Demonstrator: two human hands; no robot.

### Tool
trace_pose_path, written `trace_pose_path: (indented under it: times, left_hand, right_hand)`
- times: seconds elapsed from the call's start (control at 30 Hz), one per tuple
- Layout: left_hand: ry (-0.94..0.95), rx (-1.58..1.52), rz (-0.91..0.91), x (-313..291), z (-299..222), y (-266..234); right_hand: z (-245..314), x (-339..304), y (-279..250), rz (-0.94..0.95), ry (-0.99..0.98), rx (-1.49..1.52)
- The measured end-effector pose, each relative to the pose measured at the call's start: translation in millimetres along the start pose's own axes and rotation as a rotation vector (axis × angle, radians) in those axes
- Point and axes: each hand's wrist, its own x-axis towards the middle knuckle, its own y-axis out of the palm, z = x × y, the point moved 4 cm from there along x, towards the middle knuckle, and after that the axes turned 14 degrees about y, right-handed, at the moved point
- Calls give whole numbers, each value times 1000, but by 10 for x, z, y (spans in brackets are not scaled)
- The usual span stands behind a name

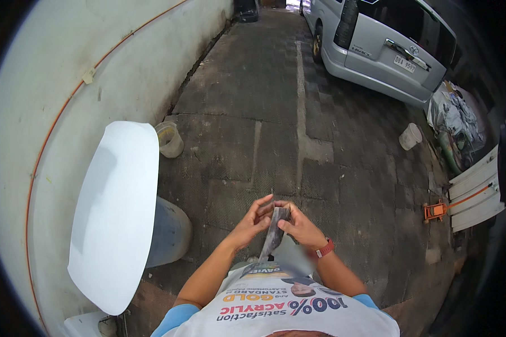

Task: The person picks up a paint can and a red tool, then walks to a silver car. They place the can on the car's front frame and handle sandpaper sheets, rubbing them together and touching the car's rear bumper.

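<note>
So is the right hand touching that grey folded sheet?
Touching. The head view shows the right hand pinching the grey sheet's upper edge, with no gap.

Both hands, the left hand and the right hand, hold a grey folded sheet above the paved floor, beside a white panel.

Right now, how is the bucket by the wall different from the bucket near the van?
The bucket by the wall looks dirty and yellowish; the bucket near the van is cleaner and white. The first stands beside the big white panel, against the wall; the second stands out on the pavement, behind the silver van. Both are small, open-topped and far from the hands.
</note>
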Motion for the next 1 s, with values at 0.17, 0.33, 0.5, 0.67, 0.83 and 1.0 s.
trace_pose_path:
  times: [0.17,0.33,0.5,0.67,0.83,1.0]
  left_hand:
    - [54,197,-154,938,19,-457]
    - [262,519,-93,2185,-129,-479]
    - [213,697,-18,3343,-331,-677]
    - [-47,751,-12,4111,-277,-894]
    - [-20,702,-26,4779,-141,-1289]
    - [-25,755,39,5730,-170,-1932]
  right_hand:
    - [124,975,-750,-144,-13,586]
    - [64,2061,-1385,41,328,1007]
    - [1004,2994,-2390,-271,7,633]
    - [1806,3591,-2437,-379,-114,-452]
    - [2173,4301,-2997,-657,-125,258]
    - [2443,5175,-3092,-527,-187,-207]
